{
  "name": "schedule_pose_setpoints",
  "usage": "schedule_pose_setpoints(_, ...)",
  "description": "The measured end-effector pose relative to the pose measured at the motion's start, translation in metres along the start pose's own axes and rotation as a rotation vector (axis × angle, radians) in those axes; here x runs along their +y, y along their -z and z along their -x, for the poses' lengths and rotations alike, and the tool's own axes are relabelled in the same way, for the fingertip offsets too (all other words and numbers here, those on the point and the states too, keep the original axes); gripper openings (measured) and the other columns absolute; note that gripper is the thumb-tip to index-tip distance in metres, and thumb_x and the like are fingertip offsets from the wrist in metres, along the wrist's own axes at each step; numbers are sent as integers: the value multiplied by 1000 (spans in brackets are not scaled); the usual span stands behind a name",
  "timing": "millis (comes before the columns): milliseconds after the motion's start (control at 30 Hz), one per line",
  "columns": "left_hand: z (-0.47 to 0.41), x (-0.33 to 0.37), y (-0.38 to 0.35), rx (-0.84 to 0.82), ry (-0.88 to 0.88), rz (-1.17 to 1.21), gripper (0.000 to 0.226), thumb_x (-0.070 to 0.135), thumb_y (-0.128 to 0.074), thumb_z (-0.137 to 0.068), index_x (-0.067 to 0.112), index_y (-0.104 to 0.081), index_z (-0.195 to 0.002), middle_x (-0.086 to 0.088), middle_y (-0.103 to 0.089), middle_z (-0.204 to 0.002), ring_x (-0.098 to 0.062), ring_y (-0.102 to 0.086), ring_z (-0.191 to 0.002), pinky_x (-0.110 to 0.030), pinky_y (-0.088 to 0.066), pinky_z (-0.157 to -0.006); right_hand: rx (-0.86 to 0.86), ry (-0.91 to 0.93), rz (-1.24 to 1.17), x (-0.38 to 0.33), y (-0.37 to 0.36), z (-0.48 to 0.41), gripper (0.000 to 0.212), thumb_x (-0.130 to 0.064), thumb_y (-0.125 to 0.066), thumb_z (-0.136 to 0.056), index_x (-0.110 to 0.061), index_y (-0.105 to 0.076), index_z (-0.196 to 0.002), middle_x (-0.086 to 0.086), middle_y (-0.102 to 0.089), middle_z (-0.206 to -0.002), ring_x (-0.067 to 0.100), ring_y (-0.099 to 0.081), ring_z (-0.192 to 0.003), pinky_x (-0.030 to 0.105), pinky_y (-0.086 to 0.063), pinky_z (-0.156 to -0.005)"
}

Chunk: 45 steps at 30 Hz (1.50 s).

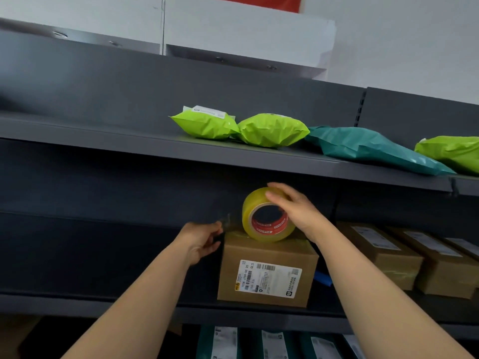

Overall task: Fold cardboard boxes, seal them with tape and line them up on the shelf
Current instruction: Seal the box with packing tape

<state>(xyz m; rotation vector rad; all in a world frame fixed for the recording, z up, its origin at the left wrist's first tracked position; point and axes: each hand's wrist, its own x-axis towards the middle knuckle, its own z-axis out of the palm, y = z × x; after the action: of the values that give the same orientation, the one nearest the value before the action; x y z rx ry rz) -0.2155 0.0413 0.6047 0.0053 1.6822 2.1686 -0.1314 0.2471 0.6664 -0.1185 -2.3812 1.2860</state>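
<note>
Right hand point(298, 211): fingers point(278, 196) curled over the top and right side of the tape roll point(267, 215), closed on it; roll stands on edge, yellowish clear tape on a red-printed core, its lower rim touching the top of the cardboard box point(267, 270). Left hand point(201, 240): fingers point(216, 228) pinched together on a strip of clear tape point(226, 221) drawn out leftward from the roll, just off the box's upper left corner; the strip is faint and hard to trace. Box closed, white shipping label point(269, 278) on its near face, sitting on the middle shelf point(103, 303) close to the front edge, about midway along the visible run. Something blue point(322, 278) shows just beside the box on its right; cannot tell what it is. Further right on the same shelf, a row of labelled cardboard boxes point(383, 252) side by side, running toward the right edge. Upper shelf point(103, 136): two lime-green mailer bags point(272, 129) touching each other, a teal mailer bag point(368, 149) against them, another green bag point(453, 151) at the right edge. Bottom shelf: teal parcels point(223, 343) with white labels, partly cut off. Pale wall point(388, 42) above the shelving.
</note>
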Motion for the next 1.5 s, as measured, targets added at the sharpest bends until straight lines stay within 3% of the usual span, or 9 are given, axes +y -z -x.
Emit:
schedule_pose_setpoints(167,-9,-15,10,-11,78,71,5,10,-65,-92,8,-63,-96,-4,-63,-77,-10,-46,-62,-30,-52,-62,81,-93,-79,-1,-16,-3,55,-61,-65,-78,-29,-55,-121,-1,-60,-117,13,-58,-99,26,-44,-74)
schedule_pose_setpoints(333,-16,-23,11,-39,137,175,4,9,-60,-94,8,-61,-90,-4,-59,-73,-12,-43,-61,-34,-52,-67,104,-133,-186,7,-24,-11,75,-80,-72,-49,-38,-62,-111,-4,-67,-115,21,-63,-104,44,-51,-95)
schedule_pose_setpoints(433,-18,-27,9,-55,150,129,7,11,-58,-95,10,-61,-89,-2,-58,-70,-12,-42,-60,-35,-51,-65,83,-137,-185,9,-24,-14,76,-80,-73,-47,-39,-62,-111,-4,-68,-113,22,-63,-105,47,-49,-98)
schedule_pose_setpoints(700,-21,-39,5,-118,104,-2,13,18,-57,-96,10,-64,-102,-4,-56,-80,-14,-45,-69,-33,-52,-73,54,-107,-133,-3,-28,-12,54,-56,-67,-77,-30,-57,-123,-3,-61,-121,17,-55,-109,28,-46,-86)
schedule_pose_setpoints(867,-18,-42,-3,-114,14,-196,17,23,-50,-99,11,-63,-97,-9,-64,-88,-19,-58,-82,-34,-53,-79,65,-108,-129,-1,-29,-11,78,-71,-68,-59,-32,-56,-125,-3,-62,-122,18,-57,-112,39,-47,-99)
schedule_pose_setpoints(933,-17,-46,-4,-71,-33,-314,19,29,-45,-101,14,-55,-109,-10,-64,-94,-19,-58,-81,-32,-52,-72,69,-102,-135,0,-30,-11,85,-76,-68,-52,-33,-57,-125,-3,-62,-123,18,-58,-113,41,-47,-101)
schedule_pose_setpoints(1167,-25,-46,-1,5,-101,-337,32,35,-49,-100,16,-47,-126,-2,-57,-103,-13,-53,-86,-30,-47,-69,59,-102,-130,2,-29,-11,83,-73,-67,-54,-34,-56,-126,-4,-60,-125,18,-56,-113,39,-46,-100)
schedule_pose_setpoints(1300,-23,-44,-9,-100,-82,-457,29,32,-37,-105,19,-39,-130,0,-56,-97,-10,-51,-81,-27,-40,-60,64,-86,-131,4,-29,-13,89,-81,-69,-48,-34,-59,-122,-4,-64,-122,18,-59,-111,38,-48,-98)
schedule_pose_setpoints(1500,-26,-47,15,-124,-114,-457,41,18,-55,-96,23,-40,-134,-2,-55,-111,-16,-54,-98,-30,-48,-78,61,-57,-155,5,-30,-12,80,-74,-67,-58,-32,-58,-125,-3,-63,-120,16,-60,-104,31,-49,-85)
